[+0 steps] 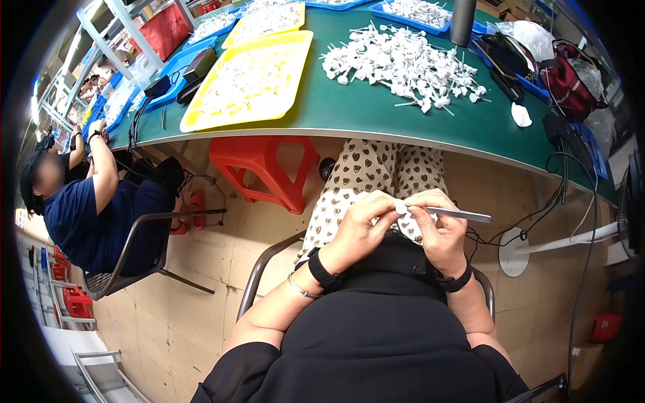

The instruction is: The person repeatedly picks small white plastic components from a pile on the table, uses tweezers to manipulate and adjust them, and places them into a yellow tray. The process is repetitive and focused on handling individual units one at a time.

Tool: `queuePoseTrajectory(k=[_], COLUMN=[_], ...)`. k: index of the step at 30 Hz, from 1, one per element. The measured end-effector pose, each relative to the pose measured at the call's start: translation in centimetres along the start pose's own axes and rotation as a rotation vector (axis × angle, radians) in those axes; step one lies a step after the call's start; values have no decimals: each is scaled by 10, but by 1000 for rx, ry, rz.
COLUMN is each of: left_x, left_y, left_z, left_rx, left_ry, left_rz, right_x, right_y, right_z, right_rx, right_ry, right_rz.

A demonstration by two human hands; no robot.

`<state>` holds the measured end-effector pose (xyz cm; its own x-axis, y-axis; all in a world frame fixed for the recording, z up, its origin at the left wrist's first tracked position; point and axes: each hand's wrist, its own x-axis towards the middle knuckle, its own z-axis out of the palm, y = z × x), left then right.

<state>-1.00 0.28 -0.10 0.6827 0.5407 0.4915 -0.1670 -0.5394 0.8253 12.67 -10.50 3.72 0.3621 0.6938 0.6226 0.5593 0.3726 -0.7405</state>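
Above my lap, my left hand pinches a small white part between thumb and fingertips. Close beside it, my right hand is closed on slim grey metal tweezers, whose broad end sticks out to the right. The tweezers' tips are hidden by my fingers at the white part, so I cannot tell whether they touch it. On the green table ahead lies a loose heap of white parts with thin stems. Left of the heap is a yellow tray with many small pale pieces in it.
Blue trays of white parts line the far side. A grey cylinder stands behind the heap. A red stool is under the table. Cables and a fan are at right. A co-worker sits at left.
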Motion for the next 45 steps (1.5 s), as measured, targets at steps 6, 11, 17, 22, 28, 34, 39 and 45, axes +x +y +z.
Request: queuePoseTrajectory(k=[6,11,17,22,28,34,39,45], left_x=[1,0,-1,-1,-1,-1,-2,1], left_y=[0,0,-1,-2,-1,-2,0,2], left_z=[0,-1,1,1,1,1,0,-2], left_rx=[24,8,-41,-47,-59,-15,-4,27], left_ry=[-2,-14,-5,-5,-17,4,-16,16], left_rz=[37,27,10,16,-3,34,47,62], right_x=[3,4,4,2,1,6,10,2], right_y=[-2,-3,-3,1,4,-5,-11,-8], right_z=[-1,-3,-4,-5,-5,-7,-11,-12], right_rx=[-28,-61,-27,24,44,-128,-189,87], right_ry=[-35,-49,-63,-57,-57,-115,-186,-103], right_rz=[-8,-36,-22,5,14,-84,-103,150])
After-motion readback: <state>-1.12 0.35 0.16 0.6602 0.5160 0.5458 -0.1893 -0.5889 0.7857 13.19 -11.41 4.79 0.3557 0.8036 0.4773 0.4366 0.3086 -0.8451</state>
